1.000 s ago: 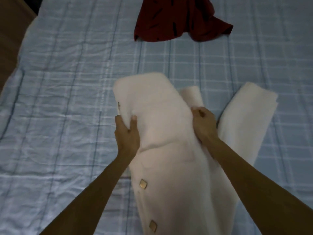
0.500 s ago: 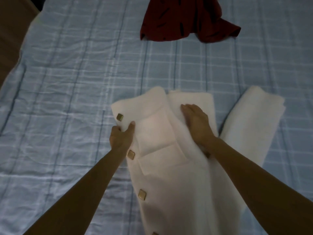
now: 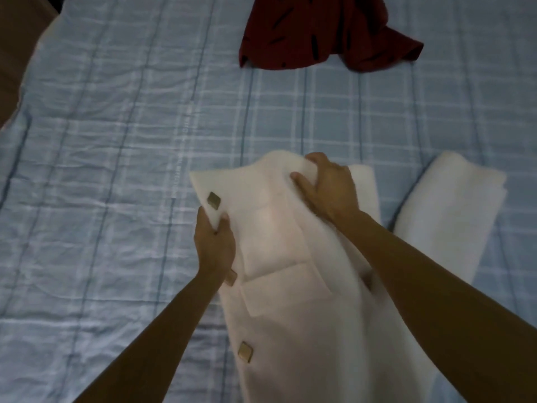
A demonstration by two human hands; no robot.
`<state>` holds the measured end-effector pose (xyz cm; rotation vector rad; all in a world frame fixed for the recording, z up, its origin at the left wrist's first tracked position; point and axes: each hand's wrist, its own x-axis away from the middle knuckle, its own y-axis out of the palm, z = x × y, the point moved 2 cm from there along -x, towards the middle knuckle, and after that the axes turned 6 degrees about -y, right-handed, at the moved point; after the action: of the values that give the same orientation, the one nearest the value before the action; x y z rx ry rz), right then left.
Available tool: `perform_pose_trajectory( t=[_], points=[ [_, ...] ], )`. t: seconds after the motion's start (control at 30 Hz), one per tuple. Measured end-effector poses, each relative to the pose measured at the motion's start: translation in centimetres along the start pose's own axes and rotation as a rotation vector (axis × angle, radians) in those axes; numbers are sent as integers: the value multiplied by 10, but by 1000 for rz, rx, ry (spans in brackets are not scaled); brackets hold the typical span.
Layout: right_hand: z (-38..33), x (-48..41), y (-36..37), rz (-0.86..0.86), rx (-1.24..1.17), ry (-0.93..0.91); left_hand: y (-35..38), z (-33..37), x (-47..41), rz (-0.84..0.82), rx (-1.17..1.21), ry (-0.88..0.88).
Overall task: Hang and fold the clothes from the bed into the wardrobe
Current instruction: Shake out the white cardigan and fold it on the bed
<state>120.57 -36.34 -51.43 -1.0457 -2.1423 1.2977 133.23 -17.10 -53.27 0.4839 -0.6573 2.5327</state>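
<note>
A white jacket [image 3: 293, 309] with square gold buttons and a flap pocket lies lengthwise on the bed [image 3: 122, 175], one sleeve spread out to the right. My left hand [image 3: 214, 242] pinches its left front edge just below the top button. My right hand [image 3: 328, 190] grips the fabric at the jacket's top edge, fingers curled over it. A dark red garment [image 3: 316, 33] with black marks lies crumpled at the far side of the bed.
The bed is covered by a light blue checked quilt with wrinkles. Its left edge meets a brown surface [image 3: 14, 53] at the upper left. The wardrobe is not in view.
The jacket's upper part has been flipped open, showing the buttons and pocket. My right hand moved up from the middle of the jacket to its top edge and now grips it.
</note>
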Motion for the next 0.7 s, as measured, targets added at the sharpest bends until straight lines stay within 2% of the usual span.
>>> perform_pose_trajectory(
  t=[0.1, 0.2, 0.3, 0.4, 0.53, 0.6, 0.7],
  points=[
    [29, 10, -26, 48, -44, 151, 3, 5, -4, 43, 0, 7],
    [54, 19, -59, 74, -130, 67, 6, 14, -2, 79, -9, 14],
    [67, 27, -85, 152, -148, 33, 14, 26, 7, 39, 7, 61],
    [69, 27, -95, 183, -97, 116, 22, 38, 17, 18, 9, 90],
    [52, 13, -122, 365, -254, 272, 26, 42, 11, 26, -46, 79],
    [42, 7, -132, 363, -191, 259, 26, 42, 7, 18, -96, 74],
    [37, 10, -114, 292, 5, 274, 20, 36, 7, 97, -159, 36]
  ],
)
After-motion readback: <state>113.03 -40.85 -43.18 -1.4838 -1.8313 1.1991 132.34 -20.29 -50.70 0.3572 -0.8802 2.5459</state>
